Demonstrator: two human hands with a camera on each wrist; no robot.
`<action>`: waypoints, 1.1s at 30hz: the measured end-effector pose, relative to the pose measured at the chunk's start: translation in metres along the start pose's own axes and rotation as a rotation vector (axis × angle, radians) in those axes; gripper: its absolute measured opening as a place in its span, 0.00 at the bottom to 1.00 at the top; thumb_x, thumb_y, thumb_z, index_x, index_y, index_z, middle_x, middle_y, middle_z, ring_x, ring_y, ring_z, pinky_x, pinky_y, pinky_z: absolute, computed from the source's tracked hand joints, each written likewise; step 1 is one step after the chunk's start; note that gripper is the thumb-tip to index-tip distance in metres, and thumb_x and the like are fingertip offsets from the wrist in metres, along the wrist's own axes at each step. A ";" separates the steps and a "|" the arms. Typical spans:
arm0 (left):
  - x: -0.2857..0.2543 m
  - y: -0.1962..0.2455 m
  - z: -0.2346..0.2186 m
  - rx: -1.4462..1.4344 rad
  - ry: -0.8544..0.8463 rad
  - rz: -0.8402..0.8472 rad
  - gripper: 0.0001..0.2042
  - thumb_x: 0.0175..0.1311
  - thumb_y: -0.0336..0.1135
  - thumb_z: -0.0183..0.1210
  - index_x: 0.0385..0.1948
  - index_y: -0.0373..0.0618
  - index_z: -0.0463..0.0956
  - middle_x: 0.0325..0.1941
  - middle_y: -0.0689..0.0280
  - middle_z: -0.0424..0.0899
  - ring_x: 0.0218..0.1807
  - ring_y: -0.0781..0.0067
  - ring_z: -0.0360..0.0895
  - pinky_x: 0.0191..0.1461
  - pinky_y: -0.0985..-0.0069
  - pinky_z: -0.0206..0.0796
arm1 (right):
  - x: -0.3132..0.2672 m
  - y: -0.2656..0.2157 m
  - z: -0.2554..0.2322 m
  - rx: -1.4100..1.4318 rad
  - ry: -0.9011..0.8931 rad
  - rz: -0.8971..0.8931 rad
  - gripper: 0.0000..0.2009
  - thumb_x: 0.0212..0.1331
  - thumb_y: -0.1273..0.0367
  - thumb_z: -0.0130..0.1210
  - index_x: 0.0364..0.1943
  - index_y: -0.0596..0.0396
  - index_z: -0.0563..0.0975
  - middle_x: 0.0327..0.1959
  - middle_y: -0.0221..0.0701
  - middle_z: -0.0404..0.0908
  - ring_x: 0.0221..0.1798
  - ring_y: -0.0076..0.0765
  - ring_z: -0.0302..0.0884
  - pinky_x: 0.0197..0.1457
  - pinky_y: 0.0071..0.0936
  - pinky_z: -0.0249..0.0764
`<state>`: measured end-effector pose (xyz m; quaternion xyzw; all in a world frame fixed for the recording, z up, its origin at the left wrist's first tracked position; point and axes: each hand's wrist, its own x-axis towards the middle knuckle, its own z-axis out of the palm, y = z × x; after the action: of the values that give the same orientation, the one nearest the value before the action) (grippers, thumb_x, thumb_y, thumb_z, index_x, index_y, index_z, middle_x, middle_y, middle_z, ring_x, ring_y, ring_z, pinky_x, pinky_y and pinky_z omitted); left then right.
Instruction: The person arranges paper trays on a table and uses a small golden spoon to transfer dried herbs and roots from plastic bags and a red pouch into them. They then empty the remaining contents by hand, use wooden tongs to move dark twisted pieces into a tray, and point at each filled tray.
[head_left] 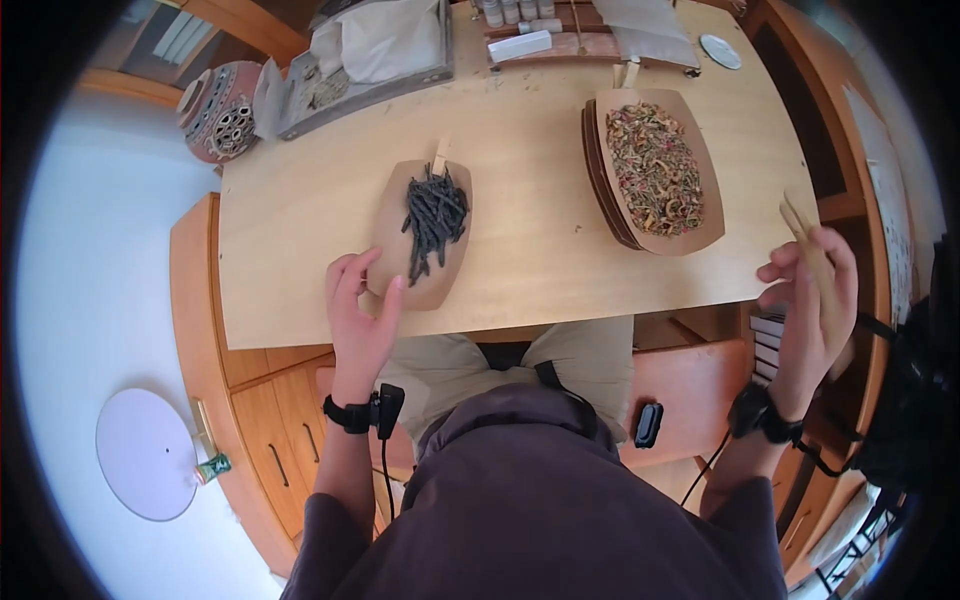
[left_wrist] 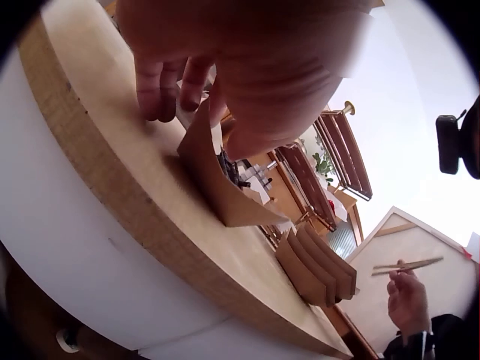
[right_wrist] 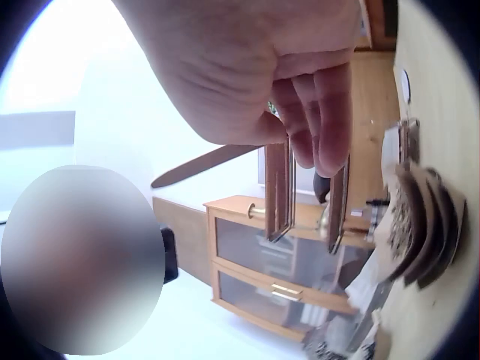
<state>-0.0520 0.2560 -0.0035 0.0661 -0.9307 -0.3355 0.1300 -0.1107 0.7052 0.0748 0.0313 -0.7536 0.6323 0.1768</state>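
My left hand [head_left: 362, 310] is at the near left corner of a brown paper tray [head_left: 392, 265], thumb and fingers spread apart on either side of the corner. In the left wrist view the fingertips reach down beside the tray wall [left_wrist: 206, 169]. Dark, twig-like dried pieces [head_left: 435, 215] lie in this tray, and a small wooden clip [head_left: 440, 155] sits at its far end. Past the table's right edge, my right hand [head_left: 822, 300] holds wooden tongs [head_left: 797, 215] up, their tips pointing away from me. Nothing shows between the tips.
At right stands a stack of paper trays [head_left: 597, 180], the top one filled with a dried flower and herb mix [head_left: 655, 165]. A grey tray [head_left: 375, 95] with a white bag and a patterned pot [head_left: 222, 115] are at the back left. Small jars [head_left: 510, 12] line the back.
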 end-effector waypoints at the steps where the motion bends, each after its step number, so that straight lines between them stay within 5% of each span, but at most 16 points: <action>1: 0.001 -0.001 -0.001 0.017 -0.020 0.008 0.17 0.66 0.27 0.68 0.56 0.43 0.80 0.53 0.64 0.76 0.51 0.71 0.74 0.55 0.73 0.69 | -0.009 -0.005 0.010 0.099 -0.020 0.020 0.15 0.79 0.72 0.46 0.64 0.61 0.73 0.47 0.45 0.86 0.40 0.34 0.87 0.38 0.22 0.83; 3: 0.003 0.003 -0.002 0.067 -0.030 0.043 0.16 0.66 0.28 0.69 0.54 0.43 0.81 0.48 0.65 0.75 0.46 0.72 0.73 0.52 0.73 0.69 | -0.020 -0.007 0.022 0.349 -0.136 0.092 0.15 0.76 0.66 0.49 0.60 0.61 0.73 0.50 0.52 0.85 0.47 0.45 0.88 0.46 0.35 0.87; 7: 0.018 0.017 0.000 0.101 0.029 0.127 0.17 0.65 0.28 0.70 0.55 0.43 0.81 0.43 0.67 0.73 0.43 0.74 0.72 0.49 0.75 0.69 | -0.035 -0.008 0.053 0.715 -0.282 0.197 0.16 0.74 0.64 0.56 0.57 0.60 0.72 0.54 0.54 0.82 0.49 0.48 0.88 0.50 0.39 0.88; 12: 0.047 0.013 0.009 -0.108 0.013 -0.140 0.20 0.70 0.28 0.67 0.62 0.41 0.77 0.38 0.71 0.76 0.36 0.86 0.72 0.39 0.85 0.67 | -0.044 -0.006 0.076 0.414 -0.556 0.097 0.12 0.76 0.83 0.48 0.58 0.60 0.71 0.58 0.47 0.81 0.44 0.31 0.88 0.42 0.23 0.85; 15: 0.061 -0.004 0.009 -0.287 -0.104 -0.297 0.21 0.73 0.27 0.64 0.66 0.39 0.74 0.34 0.73 0.81 0.30 0.90 0.74 0.34 0.87 0.66 | -0.052 -0.014 0.080 0.303 -0.644 0.198 0.14 0.76 0.81 0.49 0.61 0.59 0.70 0.59 0.45 0.82 0.44 0.29 0.87 0.44 0.22 0.83; 16: 0.064 -0.007 0.009 -0.344 -0.148 -0.343 0.21 0.74 0.27 0.63 0.67 0.39 0.73 0.32 0.74 0.82 0.28 0.91 0.75 0.32 0.87 0.66 | -0.055 -0.022 0.088 0.364 -0.597 0.300 0.17 0.75 0.80 0.51 0.64 0.59 0.67 0.55 0.43 0.85 0.44 0.31 0.88 0.47 0.24 0.82; 19: 0.063 -0.003 0.007 -0.339 -0.200 -0.399 0.25 0.73 0.26 0.62 0.71 0.39 0.69 0.27 0.74 0.84 0.27 0.90 0.77 0.32 0.86 0.66 | -0.052 -0.019 0.099 0.126 -0.678 0.200 0.20 0.74 0.81 0.53 0.66 0.59 0.65 0.51 0.43 0.87 0.45 0.35 0.89 0.50 0.27 0.83; 28: 0.042 0.008 -0.008 -0.337 -0.278 -0.354 0.33 0.72 0.25 0.61 0.77 0.40 0.57 0.21 0.72 0.81 0.24 0.86 0.75 0.32 0.84 0.65 | -0.040 -0.022 0.147 -0.209 -0.688 0.053 0.15 0.68 0.79 0.61 0.56 0.55 0.78 0.47 0.41 0.86 0.41 0.49 0.88 0.43 0.38 0.84; 33: 0.027 0.003 -0.008 -0.512 -0.263 -0.453 0.26 0.75 0.27 0.61 0.71 0.41 0.64 0.26 0.72 0.82 0.25 0.87 0.73 0.33 0.85 0.64 | -0.048 -0.022 0.170 -0.325 -0.598 0.090 0.14 0.71 0.76 0.59 0.58 0.54 0.78 0.40 0.42 0.86 0.40 0.53 0.87 0.42 0.43 0.82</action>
<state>-0.0757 0.2477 0.0102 0.1923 -0.7871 -0.5834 -0.0562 -0.0987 0.5291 0.0572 0.1533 -0.8636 0.4740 -0.0771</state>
